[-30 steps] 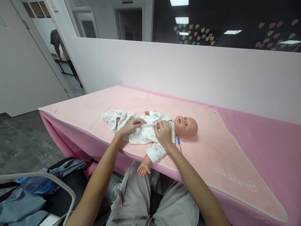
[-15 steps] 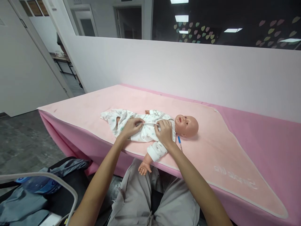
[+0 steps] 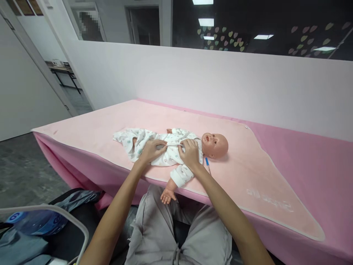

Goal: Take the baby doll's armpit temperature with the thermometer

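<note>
A baby doll (image 3: 216,145) lies on its back on the pink mat, its head to the right. It wears a white printed outfit (image 3: 167,159). Over the doll's chest a thin white strip (image 3: 173,144) runs taut between my two hands; whether it is a tie or the cloth's edge I cannot tell. My left hand (image 3: 152,150) pinches its left end near the belly. At the other end, close to the doll's neck, my right hand (image 3: 189,151) is closed on it. One doll arm (image 3: 168,192) hangs over the table's front edge.
A slim blue-capped stick (image 3: 207,162) lies beside the doll's head, partly behind my right forearm. The mat (image 3: 264,176) covers a pink-draped table against a white wall. At lower left are a water bottle (image 3: 41,221) and grey cloth on a black seat.
The view has shifted slightly, so the table scene sits a little further left. Both hands stay on the white strip. A blurred person's head now shows in the window at upper left.
</note>
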Available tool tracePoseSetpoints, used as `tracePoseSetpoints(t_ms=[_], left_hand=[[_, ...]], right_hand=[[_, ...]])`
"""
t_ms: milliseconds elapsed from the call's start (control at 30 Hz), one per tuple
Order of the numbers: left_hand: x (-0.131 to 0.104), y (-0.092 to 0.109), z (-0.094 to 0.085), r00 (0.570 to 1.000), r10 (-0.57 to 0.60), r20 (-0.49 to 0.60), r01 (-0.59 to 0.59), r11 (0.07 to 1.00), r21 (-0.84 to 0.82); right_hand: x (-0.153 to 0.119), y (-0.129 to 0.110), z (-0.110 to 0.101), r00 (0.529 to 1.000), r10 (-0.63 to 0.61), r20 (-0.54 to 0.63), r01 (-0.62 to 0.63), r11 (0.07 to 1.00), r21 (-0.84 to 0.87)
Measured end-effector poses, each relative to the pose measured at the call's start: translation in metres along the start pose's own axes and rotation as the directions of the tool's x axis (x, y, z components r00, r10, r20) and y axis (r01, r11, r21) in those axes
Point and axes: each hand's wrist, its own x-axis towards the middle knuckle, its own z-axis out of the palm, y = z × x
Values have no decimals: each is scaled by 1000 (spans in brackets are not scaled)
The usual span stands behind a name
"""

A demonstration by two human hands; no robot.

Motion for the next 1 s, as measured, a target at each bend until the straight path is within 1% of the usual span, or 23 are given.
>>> tracePoseSetpoints(t_ms=[133,233,333,400,467,533,600,667,700,767,833,867,900,967,1000], left_hand=[[1,0,0,1000,11,14,-12,999,52],[2,-2,-2,999,30,39,-34,994,102],[1,-5,-7,994,43,102,-54,993,104],[0,-6,-11,987,60,149,-73,994,84],[0,-7,-17,980,74,183,-87,994,66],[3,-5,-22,976,70,208,-83,995,56],[12,-1,-24,978,51,202,-62,997,48],[28,7,-23,988,37,152,-44,998,42],[38,12,-19,992,36,118,-41,998,39],[61,24,-6,996,41,75,-44,999,28],[83,36,13,994,41,101,-39,999,-23],[91,40,23,987,40,154,-27,996,-81],[98,44,33,966,44,255,-6,989,-150],[104,46,50,895,62,443,43,974,-223],[105,45,56,869,67,490,59,969,-238]], right_hand=[[0,-1,-2,1000,6,21,-5,1000,-5],[3,-4,-8,998,-10,56,11,1000,-23],[4,-8,-27,993,-32,112,36,999,-39],[-1,-10,-45,994,-20,110,24,999,-34],[-10,-9,-66,997,27,66,-25,999,-26],[-25,-6,-85,993,111,38,-109,993,-47],[-42,-2,-100,972,223,75,-214,970,-118],[-59,2,-109,929,345,136,-311,925,-218],[-66,2,-112,901,403,164,-351,896,-274],[-78,2,-115,839,497,220,-394,835,-385],[-86,1,-116,779,558,286,-391,789,-474],[-89,0,-116,752,579,315,-387,775,-499],[-91,0,-116,731,594,334,-391,767,-509],[-94,2,-117,712,610,348,-417,765,-491],[-95,3,-117,711,610,350,-429,771,-471]])
